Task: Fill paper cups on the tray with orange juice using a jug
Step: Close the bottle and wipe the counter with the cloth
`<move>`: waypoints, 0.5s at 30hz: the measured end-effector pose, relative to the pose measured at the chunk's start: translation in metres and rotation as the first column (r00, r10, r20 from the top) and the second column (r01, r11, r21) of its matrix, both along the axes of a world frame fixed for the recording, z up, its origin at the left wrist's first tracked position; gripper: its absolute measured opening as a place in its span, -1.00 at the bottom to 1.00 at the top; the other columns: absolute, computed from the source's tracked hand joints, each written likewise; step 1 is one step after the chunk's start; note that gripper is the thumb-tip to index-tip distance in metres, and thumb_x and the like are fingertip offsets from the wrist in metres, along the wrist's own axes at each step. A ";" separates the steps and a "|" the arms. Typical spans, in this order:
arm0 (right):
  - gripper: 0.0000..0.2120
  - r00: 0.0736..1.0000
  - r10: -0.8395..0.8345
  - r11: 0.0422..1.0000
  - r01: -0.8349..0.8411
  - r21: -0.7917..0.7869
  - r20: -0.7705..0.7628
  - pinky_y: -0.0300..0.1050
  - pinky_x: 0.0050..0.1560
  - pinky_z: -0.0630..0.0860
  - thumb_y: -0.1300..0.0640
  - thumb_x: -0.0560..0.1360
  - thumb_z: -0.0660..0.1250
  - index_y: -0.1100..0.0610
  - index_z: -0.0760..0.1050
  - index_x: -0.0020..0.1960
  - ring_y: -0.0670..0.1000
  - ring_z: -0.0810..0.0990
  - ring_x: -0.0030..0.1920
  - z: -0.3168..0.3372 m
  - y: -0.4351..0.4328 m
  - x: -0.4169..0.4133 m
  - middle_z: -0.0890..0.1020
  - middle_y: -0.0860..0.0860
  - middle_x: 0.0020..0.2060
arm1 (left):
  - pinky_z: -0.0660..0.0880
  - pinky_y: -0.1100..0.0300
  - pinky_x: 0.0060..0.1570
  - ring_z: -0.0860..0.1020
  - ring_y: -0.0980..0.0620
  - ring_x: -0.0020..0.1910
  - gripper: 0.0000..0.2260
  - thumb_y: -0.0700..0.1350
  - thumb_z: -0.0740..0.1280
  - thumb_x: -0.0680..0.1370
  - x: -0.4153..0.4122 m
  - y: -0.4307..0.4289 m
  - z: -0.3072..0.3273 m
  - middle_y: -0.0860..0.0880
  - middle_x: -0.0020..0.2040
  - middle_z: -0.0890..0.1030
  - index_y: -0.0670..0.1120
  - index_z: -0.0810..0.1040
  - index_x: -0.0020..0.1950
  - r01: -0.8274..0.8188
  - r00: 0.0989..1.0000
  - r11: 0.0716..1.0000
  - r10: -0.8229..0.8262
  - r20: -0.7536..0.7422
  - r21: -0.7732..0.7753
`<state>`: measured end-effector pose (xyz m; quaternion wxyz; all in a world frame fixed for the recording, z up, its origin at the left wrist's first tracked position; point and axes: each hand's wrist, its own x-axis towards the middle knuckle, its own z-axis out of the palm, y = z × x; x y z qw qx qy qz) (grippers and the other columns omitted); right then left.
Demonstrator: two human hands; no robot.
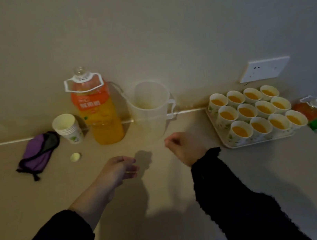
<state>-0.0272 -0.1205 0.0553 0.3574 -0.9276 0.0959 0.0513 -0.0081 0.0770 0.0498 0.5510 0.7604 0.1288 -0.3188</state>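
Your left hand point(118, 171) hovers over the counter point(42, 199), palm down, forearm reaching toward 1 o'clock, fingers loosely bent and slightly apart, holding nothing. The juice bottle point(100, 116) stands at its 12 o'clock. Your right hand point(182, 147) has its fingers curled into the palm, gripping nothing; the empty jug point(148, 109) stands at its 11 o'clock. The tray point(259, 140) of filled cups point(254, 109) sits at its 2 o'clock.
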 end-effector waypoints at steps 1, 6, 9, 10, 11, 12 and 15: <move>-0.77 0.999 0.044 0.999 -0.044 -0.007 -0.009 -0.14 0.01 0.43 0.08 0.57 0.24 0.18 0.62 -0.02 0.05 0.59 0.01 -0.003 0.014 -0.002 0.67 0.07 -0.05 | 0.26 0.05 0.09 0.58 -0.06 -0.12 -0.82 -0.09 0.21 0.61 -0.002 0.010 0.000 -0.14 0.00 0.64 -0.14 0.53 0.10 -0.011 1.000 1.000 0.011 -0.007 0.005; -0.76 0.985 0.152 0.987 -0.147 0.064 -0.084 -0.15 0.09 0.47 0.08 0.58 0.23 0.15 0.60 0.11 0.04 0.59 0.08 -0.018 0.061 -0.006 0.65 0.03 0.07 | 0.25 0.05 0.04 0.60 -0.08 -0.08 -0.80 -0.08 0.22 0.60 -0.006 0.046 -0.008 -0.15 0.05 0.65 -0.15 0.53 0.12 -0.070 0.997 0.997 0.070 -0.030 0.018; -0.76 0.976 0.184 0.980 -0.173 0.098 -0.117 -0.14 0.08 0.48 0.07 0.58 0.22 0.13 0.60 0.10 0.04 0.59 0.06 -0.026 0.077 -0.001 0.65 0.03 0.04 | 0.25 0.06 0.01 0.60 -0.07 -0.12 -0.80 -0.08 0.23 0.60 -0.006 0.062 -0.013 -0.14 0.03 0.66 -0.16 0.53 0.12 -0.123 0.991 0.992 0.124 -0.041 0.029; -0.76 0.971 0.205 0.976 -0.193 0.103 -0.121 -0.12 0.09 0.49 0.08 0.58 0.22 0.15 0.60 0.10 0.05 0.59 0.05 -0.027 0.081 0.002 0.66 0.05 0.04 | 0.25 0.06 0.02 0.59 -0.07 -0.11 -0.80 -0.08 0.23 0.60 -0.005 0.066 -0.015 -0.14 0.03 0.65 -0.16 0.53 0.12 -0.136 0.990 0.990 0.137 -0.045 0.032; -0.75 0.966 0.229 0.970 -0.216 0.111 -0.121 -0.09 0.09 0.49 0.08 0.58 0.22 0.18 0.60 0.08 0.07 0.59 0.04 -0.030 0.084 0.004 0.66 0.08 0.03 | 0.26 0.05 0.03 0.60 -0.08 -0.09 -0.80 -0.07 0.23 0.60 -0.003 0.070 -0.016 -0.13 0.03 0.65 -0.16 0.53 0.11 -0.147 0.988 0.989 0.148 -0.049 0.032; -0.75 0.961 0.250 0.965 -0.236 0.117 -0.121 -0.06 0.08 0.50 0.09 0.57 0.22 0.21 0.60 0.06 0.09 0.59 0.03 -0.032 0.087 0.006 0.66 0.11 0.01 | 0.26 0.04 0.05 0.60 -0.09 -0.07 -0.79 -0.07 0.23 0.60 0.000 0.073 -0.019 -0.13 0.04 0.65 -0.16 0.53 0.11 -0.158 0.986 0.987 0.159 -0.050 0.036; -0.76 0.950 0.290 0.952 -0.274 0.138 -0.112 -0.03 0.03 0.51 0.12 0.56 0.23 0.23 0.61 0.01 0.13 0.60 -0.01 -0.040 0.089 0.016 0.66 0.15 -0.05 | 0.31 0.08 -0.03 0.60 -0.11 -0.04 -0.79 -0.06 0.24 0.60 0.012 0.076 -0.027 -0.13 0.03 0.63 -0.18 0.52 0.10 -0.191 0.980 0.976 0.195 -0.027 0.107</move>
